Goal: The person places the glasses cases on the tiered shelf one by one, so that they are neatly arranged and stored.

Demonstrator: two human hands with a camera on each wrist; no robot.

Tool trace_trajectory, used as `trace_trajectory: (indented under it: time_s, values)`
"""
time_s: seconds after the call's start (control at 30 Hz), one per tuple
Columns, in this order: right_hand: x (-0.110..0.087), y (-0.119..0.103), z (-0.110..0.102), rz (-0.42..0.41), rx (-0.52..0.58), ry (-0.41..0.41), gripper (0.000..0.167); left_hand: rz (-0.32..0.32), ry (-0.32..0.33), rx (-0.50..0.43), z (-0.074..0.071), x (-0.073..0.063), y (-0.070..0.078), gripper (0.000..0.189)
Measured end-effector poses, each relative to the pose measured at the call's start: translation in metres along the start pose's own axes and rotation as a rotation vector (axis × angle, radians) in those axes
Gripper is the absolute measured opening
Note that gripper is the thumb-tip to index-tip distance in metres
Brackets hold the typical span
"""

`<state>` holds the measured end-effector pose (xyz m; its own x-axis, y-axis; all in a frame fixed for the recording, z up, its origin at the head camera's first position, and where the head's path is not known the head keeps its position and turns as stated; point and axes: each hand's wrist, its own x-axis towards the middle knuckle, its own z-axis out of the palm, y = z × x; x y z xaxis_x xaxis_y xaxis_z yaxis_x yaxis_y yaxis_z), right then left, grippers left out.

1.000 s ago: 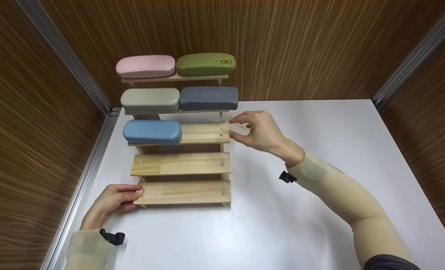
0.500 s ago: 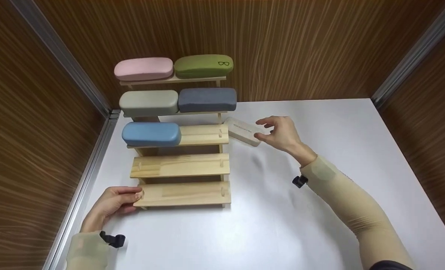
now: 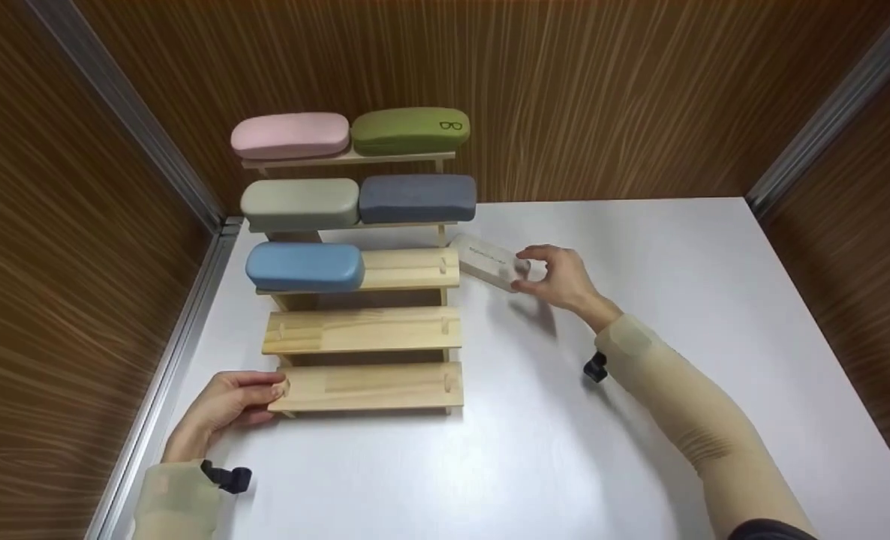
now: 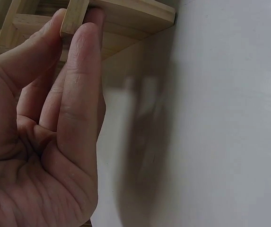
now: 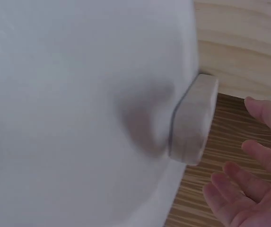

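A tiered wooden rack (image 3: 385,388) stands on the white table. My left hand (image 3: 224,405) pinches the left end of its lowest shelf; the left wrist view shows the thumb and fingers (image 4: 81,80) on either side of the wood. Right of the rack lies an off-white glasses case (image 3: 482,262) with small dark lettering, turned at an angle. My right hand (image 3: 561,281) is at the case's right end, thumb and fingers spread about it. In the right wrist view the case (image 5: 192,123) appears apart from the loosely bent fingers (image 5: 263,156).
A pink case (image 3: 291,136) and a green case (image 3: 407,133) occupy the top shelf. Below them sit a pale grey-green case (image 3: 300,202) and a slate-grey case (image 3: 417,198). A blue case (image 3: 306,266) rests on the middle shelf's left. Wood-grain walls (image 3: 602,97) enclose the table.
My right hand has moved right from beside the middle shelf to the off-white case's far end, uncovering most of the case. The left hand keeps its grip on the rack.
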<state>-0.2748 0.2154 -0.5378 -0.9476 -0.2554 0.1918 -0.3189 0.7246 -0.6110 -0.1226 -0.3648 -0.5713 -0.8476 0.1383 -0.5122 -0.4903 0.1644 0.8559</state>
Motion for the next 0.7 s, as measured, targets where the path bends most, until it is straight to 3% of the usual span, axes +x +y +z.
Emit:
trace_trajectory:
  time_s: [0.23,0.7]
  values:
    - [0.004,0.014,0.017,0.038,-0.01,-0.046,0.057,0.015,-0.01,-0.007,-0.001,0.001,0.0,0.021]
    - [0.017,0.018,0.036,0.045,-0.002,-0.017,0.057,0.028,-0.021,-0.011,-0.002,0.002,-0.004,0.027]
